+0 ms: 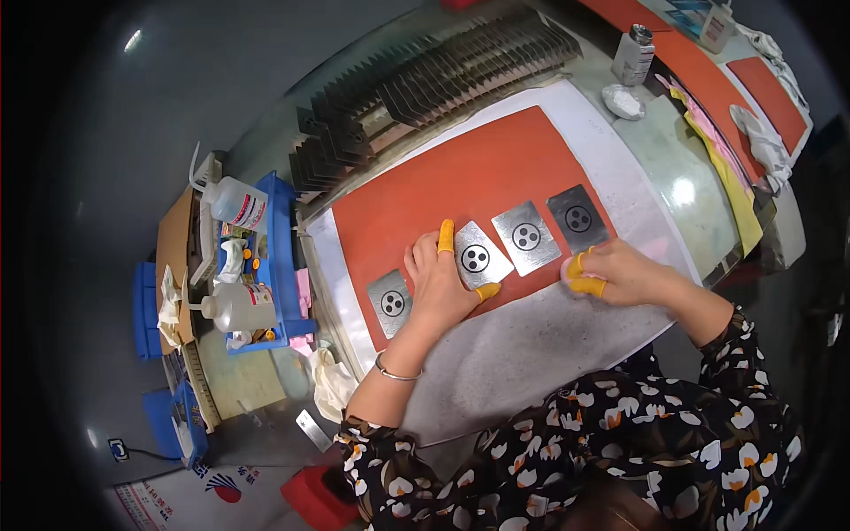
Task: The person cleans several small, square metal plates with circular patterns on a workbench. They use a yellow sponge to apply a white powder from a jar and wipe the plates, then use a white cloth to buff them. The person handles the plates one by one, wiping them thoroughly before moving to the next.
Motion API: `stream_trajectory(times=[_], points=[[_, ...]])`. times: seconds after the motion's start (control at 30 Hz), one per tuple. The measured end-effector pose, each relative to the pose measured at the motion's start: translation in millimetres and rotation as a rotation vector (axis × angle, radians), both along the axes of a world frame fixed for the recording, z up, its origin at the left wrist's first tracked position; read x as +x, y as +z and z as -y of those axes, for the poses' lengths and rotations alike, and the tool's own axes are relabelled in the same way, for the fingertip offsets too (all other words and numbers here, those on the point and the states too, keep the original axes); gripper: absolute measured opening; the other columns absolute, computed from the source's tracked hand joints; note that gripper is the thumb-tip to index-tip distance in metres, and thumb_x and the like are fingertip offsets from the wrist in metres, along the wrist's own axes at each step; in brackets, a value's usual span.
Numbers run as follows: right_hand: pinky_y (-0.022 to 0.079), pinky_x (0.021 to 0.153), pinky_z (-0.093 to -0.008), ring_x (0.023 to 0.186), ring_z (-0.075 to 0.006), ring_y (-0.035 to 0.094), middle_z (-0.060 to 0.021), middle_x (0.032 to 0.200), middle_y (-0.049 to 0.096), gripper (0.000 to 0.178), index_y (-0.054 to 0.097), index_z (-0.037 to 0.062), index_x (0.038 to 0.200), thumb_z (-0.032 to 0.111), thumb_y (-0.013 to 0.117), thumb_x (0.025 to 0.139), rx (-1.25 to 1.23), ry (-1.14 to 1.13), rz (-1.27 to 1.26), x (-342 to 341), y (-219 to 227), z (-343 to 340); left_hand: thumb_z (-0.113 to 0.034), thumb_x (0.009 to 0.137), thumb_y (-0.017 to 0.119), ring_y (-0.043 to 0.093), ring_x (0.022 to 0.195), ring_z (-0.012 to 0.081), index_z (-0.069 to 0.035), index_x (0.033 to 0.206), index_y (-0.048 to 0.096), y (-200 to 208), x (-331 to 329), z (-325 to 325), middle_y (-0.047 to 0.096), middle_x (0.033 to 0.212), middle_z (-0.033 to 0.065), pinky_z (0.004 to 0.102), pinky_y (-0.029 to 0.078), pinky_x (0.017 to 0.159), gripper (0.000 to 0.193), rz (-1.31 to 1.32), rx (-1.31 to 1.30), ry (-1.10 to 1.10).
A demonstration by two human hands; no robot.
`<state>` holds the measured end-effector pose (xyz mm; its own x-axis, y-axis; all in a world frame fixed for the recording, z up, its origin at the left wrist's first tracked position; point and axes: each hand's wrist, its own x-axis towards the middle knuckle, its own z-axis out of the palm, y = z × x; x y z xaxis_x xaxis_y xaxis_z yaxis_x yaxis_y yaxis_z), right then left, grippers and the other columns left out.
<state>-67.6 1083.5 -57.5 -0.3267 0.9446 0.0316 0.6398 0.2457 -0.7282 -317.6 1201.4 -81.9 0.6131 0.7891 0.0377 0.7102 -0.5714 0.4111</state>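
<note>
On an orange-red mat (443, 190) lies a slanting row of several flat metal plates, each with a black ring around three dots. My left hand (434, 288), yellow finger cots on thumb and index finger, grips one silver plate (482, 252) between those fingertips at its edges. Left of that hand is another silver plate (386, 305); to the right lie one more silver plate (536, 232) and a darker plate (575, 212). My right hand (620, 276), also with yellow finger cots, is closed near the mat's right edge, below the darker plate. Something pinkish shows at its fingertips, too hidden to name.
Dark finned metal racks (434, 84) run along the far side. At left, a blue tray (282, 265) holds squeeze bottles (239, 205). A capped bottle (634, 55) and a white dish (623, 102) stand far right, near yellow and pink cloths (722, 159). A white rag (331, 382) lies near left.
</note>
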Motion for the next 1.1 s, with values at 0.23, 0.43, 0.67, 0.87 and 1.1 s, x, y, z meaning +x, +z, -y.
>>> stream_trajectory(times=[0.23,0.43,0.67,0.87,1.1], points=[[0.044,0.061,-0.0425,0.068,-0.0358,0.058,-0.0161,0.069,0.060,0.017,0.058,0.0017,0.082,0.018,0.061,0.082,0.054,-0.040,0.045,16.4,13.5,-48.8,-0.025,0.058,0.082,0.037,0.117,0.0349,0.004,0.128,0.036,11.2,-33.4,22.2,0.039,0.124,0.0181,0.0484,0.025,0.099,0.089,0.121,0.009,-0.035],[0.044,0.060,-0.0448,0.069,-0.0362,0.060,-0.0171,0.075,0.061,0.019,0.059,0.0020,0.082,0.021,0.058,0.083,0.127,0.127,0.189,-49.0,-9.9,-108.0,-0.017,0.064,0.074,0.044,0.110,0.0333,0.000,0.121,0.047,-10.5,-67.2,86.7,0.048,0.122,0.0150,0.0427,0.035,0.089,0.066,0.132,0.073,0.009],[0.046,0.061,-0.0463,0.071,-0.0359,0.061,-0.0178,0.077,0.062,0.011,0.059,0.0022,0.082,0.012,0.057,0.077,0.165,0.330,0.306,-128.5,-29.3,-148.1,-0.019,0.068,0.071,0.045,0.111,0.0313,0.005,0.117,0.051,-12.6,-68.2,91.3,0.045,0.130,0.0128,0.0422,0.036,0.088,0.059,0.079,0.116,-0.050],[0.047,0.059,-0.0463,0.070,-0.0358,0.061,-0.0174,0.070,0.061,0.010,0.058,0.0020,0.080,0.011,0.058,0.076,0.071,0.256,0.466,-71.0,-7.9,-125.2,-0.021,0.070,0.069,0.044,0.112,0.0312,0.006,0.116,0.052,-13.6,-72.9,96.6,0.043,0.133,0.0134,0.0418,0.035,0.089,0.056,0.085,0.127,-0.054],[0.047,0.055,-0.0447,0.065,-0.0347,0.061,-0.0167,0.071,0.060,0.007,0.056,0.0033,0.076,0.008,0.059,0.071,0.173,0.360,0.265,-113.3,-33.6,-74.6,-0.007,0.070,0.065,0.050,0.110,0.0349,0.008,0.107,0.055,-21.3,-76.4,92.8,0.049,0.126,0.0180,0.0430,0.040,0.096,0.041,0.281,0.143,-0.055]])
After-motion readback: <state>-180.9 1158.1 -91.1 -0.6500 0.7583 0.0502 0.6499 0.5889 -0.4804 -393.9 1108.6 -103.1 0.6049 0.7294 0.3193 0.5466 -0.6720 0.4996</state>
